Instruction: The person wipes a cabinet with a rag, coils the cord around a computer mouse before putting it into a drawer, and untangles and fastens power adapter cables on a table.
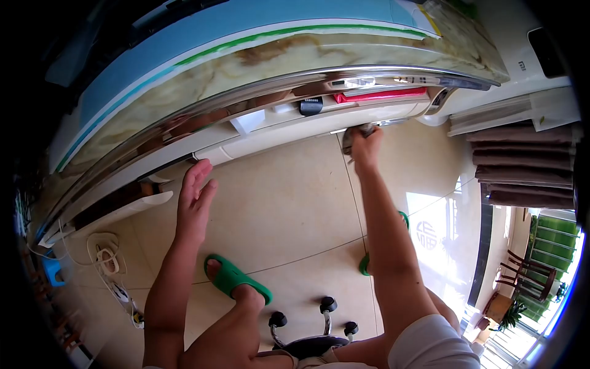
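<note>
My right hand (367,146) is closed round a crumpled greyish cloth (349,139) at the lower edge of the white cabinet front (295,130), near its right end. Part of the cloth hangs out on the left of the fist. My left hand (198,192) is raised beside the cabinet further left, fingers bent a little and thumb apart, holding nothing. Its fingertips are close to the cabinet's edge; whether they touch it cannot be made out. On the shelf above lie a black Samsung item (311,106), a red flat object (381,95) and a white piece (248,122).
Above the shelf runs a marble-patterned top (258,52) with a shiny metal edge. Cables and a power strip (120,292) lie on the floor at left. Chair casters (327,304) and green slippers (236,280) are below. Brown curtains (522,163) hang at right.
</note>
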Demonstrator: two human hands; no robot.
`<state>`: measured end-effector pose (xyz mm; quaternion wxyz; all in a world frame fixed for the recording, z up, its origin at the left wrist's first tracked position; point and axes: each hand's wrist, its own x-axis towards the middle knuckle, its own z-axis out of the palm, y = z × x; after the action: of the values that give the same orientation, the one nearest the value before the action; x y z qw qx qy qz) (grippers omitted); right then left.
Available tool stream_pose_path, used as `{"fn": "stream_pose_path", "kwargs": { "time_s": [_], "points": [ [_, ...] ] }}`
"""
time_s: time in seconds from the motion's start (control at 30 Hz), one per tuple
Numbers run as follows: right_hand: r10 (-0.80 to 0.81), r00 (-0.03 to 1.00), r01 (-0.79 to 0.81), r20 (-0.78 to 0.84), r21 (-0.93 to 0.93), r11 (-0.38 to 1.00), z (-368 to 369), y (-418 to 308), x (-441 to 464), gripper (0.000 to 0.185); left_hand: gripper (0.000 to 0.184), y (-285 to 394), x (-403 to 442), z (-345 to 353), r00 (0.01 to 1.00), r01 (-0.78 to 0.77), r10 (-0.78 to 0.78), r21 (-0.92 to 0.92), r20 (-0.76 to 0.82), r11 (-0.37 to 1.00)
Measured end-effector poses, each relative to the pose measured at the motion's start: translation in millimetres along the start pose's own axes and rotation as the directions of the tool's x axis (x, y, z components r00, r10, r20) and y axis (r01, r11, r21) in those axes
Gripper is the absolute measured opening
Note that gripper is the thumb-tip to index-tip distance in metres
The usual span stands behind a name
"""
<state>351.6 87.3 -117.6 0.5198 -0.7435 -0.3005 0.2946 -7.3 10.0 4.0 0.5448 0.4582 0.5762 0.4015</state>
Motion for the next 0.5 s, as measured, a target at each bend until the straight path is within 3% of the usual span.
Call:
{"fn": "stream_pose_path", "kwargs": {
  "time_s": [0.03,0.1,0.13,0.17,0.2,0.23,0.27,0.33,0.5],
  "points": [
    [0.043,0.998,-0.046,-0.046,-0.052,0.998,-16.2,-9.2,15.1,0.035,0.042,-0.4,-0.2,-0.2,1.0,0.008,-0.008,-0.014,-0.002,1.0],
    [0.056,0.995,-0.048,-0.085,0.089,0.995,-26.8,-9.8,41.4,0.007,0.042,-1.1,-0.3,0.4,1.0,0.017,-0.017,-0.023,0.0,1.0],
    [0.091,0.993,-0.082,-0.069,0.125,0.989,-27.6,-10.4,41.0,0.003,0.043,-2.7,0.4,1.5,1.0,0.012,-0.012,-0.021,-0.004,1.0],
    [0.122,0.991,-0.112,-0.053,0.159,0.981,-23.8,-8.8,38.0,0.006,0.043,-3.4,1.5,4.7,1.0,0.006,-0.006,-0.022,-0.008,1.0],
    [0.111,0.979,-0.077,-0.174,0.195,0.978,-6.0,-3.7,27.2,0.008,0.043,-2.6,1.6,8.7,1.0,0.0,0.0,-0.024,-0.003,1.0],
    [0.124,0.976,-0.089,-0.177,0.194,0.977,13.1,-9.9,6.8,0.011,0.044,-1.7,1.7,12.4,1.0,0.008,-0.008,-0.006,-0.013,1.0],
    [0.159,0.984,-0.151,-0.081,0.102,0.983,33.5,5.3,-10.2,0.033,0.044,-0.7,1.7,15.3,1.0,0.017,-0.017,0.014,-0.025,1.0],
    [0.195,0.977,-0.201,0.089,0.072,0.977,65.7,-12.4,-62.4,0.039,0.044,-0.1,2.0,20.5,0.999,0.017,-0.016,0.03,-0.032,0.999],
    [0.194,0.972,-0.21,0.134,0.12,0.97,47.3,4.8,-55.0,0.045,0.044,2.0,1.9,18.1,0.998,0.035,-0.035,-0.002,-0.048,0.999]
  ]
}}
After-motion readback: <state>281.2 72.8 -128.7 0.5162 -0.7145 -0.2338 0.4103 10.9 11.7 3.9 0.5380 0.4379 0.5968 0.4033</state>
